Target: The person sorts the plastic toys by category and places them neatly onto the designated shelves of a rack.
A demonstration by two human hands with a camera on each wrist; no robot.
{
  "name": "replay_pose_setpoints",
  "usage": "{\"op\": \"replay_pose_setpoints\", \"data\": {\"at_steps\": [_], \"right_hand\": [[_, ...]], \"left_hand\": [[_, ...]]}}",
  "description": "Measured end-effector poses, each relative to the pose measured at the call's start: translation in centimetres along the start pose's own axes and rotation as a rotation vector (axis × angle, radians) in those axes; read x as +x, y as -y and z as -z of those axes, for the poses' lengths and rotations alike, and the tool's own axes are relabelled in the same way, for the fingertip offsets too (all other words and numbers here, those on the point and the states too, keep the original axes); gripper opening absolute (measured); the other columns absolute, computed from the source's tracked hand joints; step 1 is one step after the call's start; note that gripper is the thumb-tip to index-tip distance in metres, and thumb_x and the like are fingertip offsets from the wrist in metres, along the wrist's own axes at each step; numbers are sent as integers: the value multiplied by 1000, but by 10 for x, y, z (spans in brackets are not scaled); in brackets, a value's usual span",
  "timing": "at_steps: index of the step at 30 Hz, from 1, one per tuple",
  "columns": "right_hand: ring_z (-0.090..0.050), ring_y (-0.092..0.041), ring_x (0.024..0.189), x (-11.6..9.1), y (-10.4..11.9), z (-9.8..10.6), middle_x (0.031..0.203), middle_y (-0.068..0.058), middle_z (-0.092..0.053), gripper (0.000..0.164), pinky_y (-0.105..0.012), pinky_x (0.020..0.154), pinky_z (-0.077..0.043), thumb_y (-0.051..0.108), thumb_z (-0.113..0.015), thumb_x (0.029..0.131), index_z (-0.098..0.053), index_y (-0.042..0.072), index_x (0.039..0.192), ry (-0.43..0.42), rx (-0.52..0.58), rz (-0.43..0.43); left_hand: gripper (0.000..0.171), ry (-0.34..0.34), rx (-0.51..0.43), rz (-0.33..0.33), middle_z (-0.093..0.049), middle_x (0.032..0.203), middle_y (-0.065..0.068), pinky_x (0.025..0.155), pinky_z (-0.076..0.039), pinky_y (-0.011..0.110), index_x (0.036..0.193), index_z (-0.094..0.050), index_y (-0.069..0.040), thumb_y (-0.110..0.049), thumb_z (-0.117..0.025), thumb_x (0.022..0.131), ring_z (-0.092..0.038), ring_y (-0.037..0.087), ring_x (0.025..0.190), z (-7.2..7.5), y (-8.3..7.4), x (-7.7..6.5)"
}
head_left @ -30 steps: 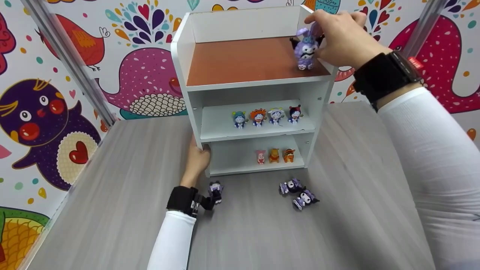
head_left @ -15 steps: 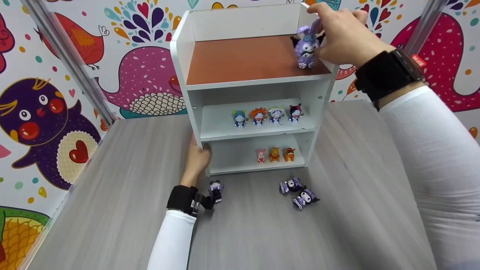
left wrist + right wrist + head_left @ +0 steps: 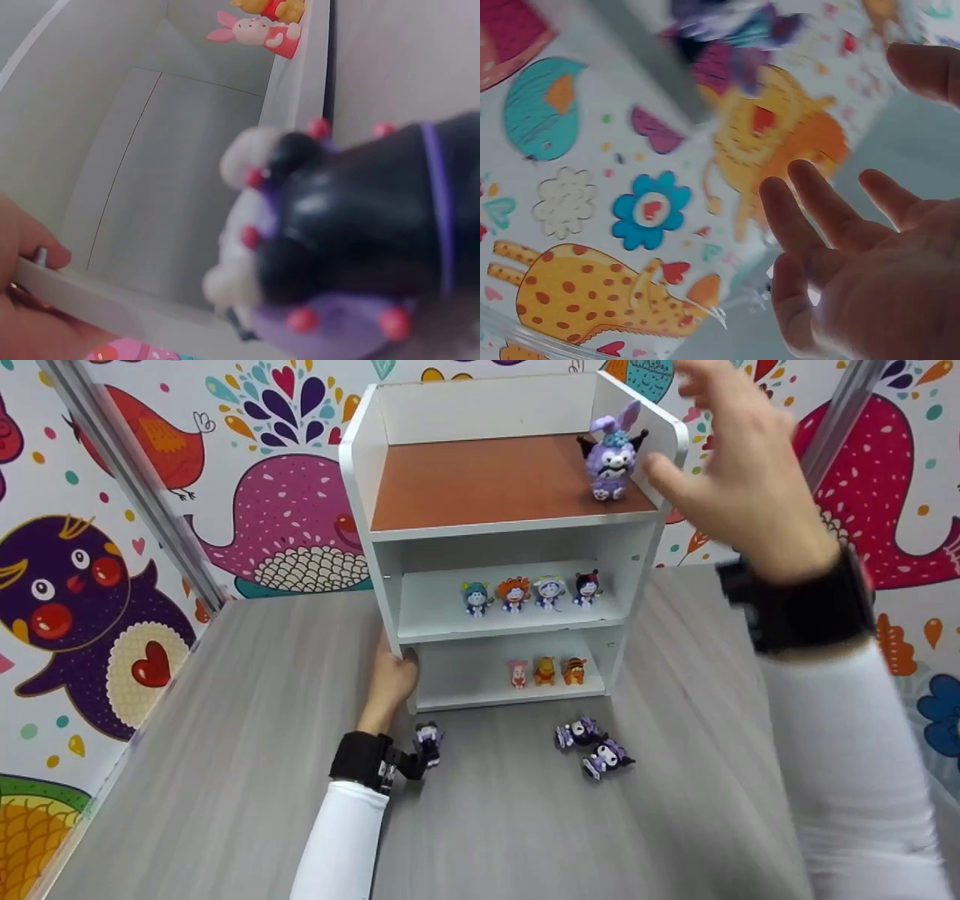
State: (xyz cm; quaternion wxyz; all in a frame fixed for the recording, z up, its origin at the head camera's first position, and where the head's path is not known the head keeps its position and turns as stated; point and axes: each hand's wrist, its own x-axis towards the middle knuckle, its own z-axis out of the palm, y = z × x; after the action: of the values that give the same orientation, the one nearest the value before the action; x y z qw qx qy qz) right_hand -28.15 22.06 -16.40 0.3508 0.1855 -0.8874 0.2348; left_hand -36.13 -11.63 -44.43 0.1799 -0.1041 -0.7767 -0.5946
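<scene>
A purple figurine with long rabbit ears stands upright at the right end of the brown top of a small white shelf unit. My right hand is raised just right of it, fingers spread and nothing held; the right wrist view also has the hand apart from the blurred figurine. My left hand grips the unit's left side panel, thumb on the near side. Close beside that wrist, a black and purple figurine is on the table; it looms large in the left wrist view.
Two more black and purple figurines lie on the grey table before the unit. Several small blue figures line the middle shelf. Piglet, bear and tiger figures stand on the bottom shelf. Patterned walls enclose the table.
My right hand has let go of the rabbit-eared figurine and moved right, its fingers opening out. The figurine stays standing on the top. My left hand keeps its grip on the side panel.
</scene>
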Motion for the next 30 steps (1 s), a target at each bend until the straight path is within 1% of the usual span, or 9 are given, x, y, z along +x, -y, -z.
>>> {"op": "replay_pose_setpoints", "data": {"at_steps": [3,6,10,12,17,20,22,24,30], "right_hand": [[-59,-27,118,-38,5,-10,127,-16,-67,44,-27,108,-41,6,-70,89,-60,0,131,-65,106,80],[-64,-22,106,-71,11,-34,113,-15,-72,33,-18,95,-46,3,-72,86,-67,-2,118,-9,183,142],[-67,-19,92,-107,21,-90,100,-10,-74,24,-27,83,-55,6,-74,85,-69,0,108,130,265,230],[-69,-20,91,-122,28,-121,100,-10,-74,23,-34,81,-58,6,-72,86,-69,2,108,244,293,248],[-68,-25,104,-146,51,-186,119,-11,-70,36,-40,91,-58,7,-65,88,-65,6,124,651,222,220],[-67,-29,111,-151,63,-212,127,-13,-66,43,-43,95,-57,4,-60,90,-61,8,132,811,154,242],[-66,-30,113,-154,68,-227,130,-12,-64,46,-44,96,-56,3,-58,91,-59,11,136,849,107,269],[-64,-31,116,-157,72,-240,132,-11,-63,48,-45,98,-55,2,-59,90,-59,13,137,846,56,284],[-52,-39,132,-173,80,-268,152,-10,-49,56,-57,112,-42,8,-59,94,-50,23,147,933,-83,270]], "left_hand": [[64,7,-3,5,-40,155,24,125,-24,52,154,-29,0,10,-40,92,-33,38,149,-2,0,1],[65,13,-1,15,-38,157,24,125,-23,51,155,-29,0,10,-40,92,-32,37,149,-3,-2,0],[69,2,3,27,-37,158,23,125,-22,51,156,-28,-1,12,-40,89,-30,36,150,0,-3,-1],[69,-10,6,30,-38,158,23,125,-23,50,155,-30,-1,13,-40,88,-31,36,150,1,-3,-1],[67,-15,12,37,-43,153,26,124,-26,52,152,-33,2,13,-41,86,-35,39,147,0,-1,-3],[62,-16,7,46,-47,148,27,122,-29,52,149,-36,3,11,-42,88,-40,39,144,0,-1,-4],[60,-20,0,53,-49,146,26,122,-30,52,148,-37,3,10,-43,89,-42,39,142,0,-3,-3],[59,-19,-3,52,-50,145,26,121,-30,52,149,-37,2,9,-42,91,-42,39,142,1,-4,-2],[64,-11,9,66,-45,152,24,123,-27,49,154,-31,0,10,-41,92,-37,36,147,2,-4,-1]]}}
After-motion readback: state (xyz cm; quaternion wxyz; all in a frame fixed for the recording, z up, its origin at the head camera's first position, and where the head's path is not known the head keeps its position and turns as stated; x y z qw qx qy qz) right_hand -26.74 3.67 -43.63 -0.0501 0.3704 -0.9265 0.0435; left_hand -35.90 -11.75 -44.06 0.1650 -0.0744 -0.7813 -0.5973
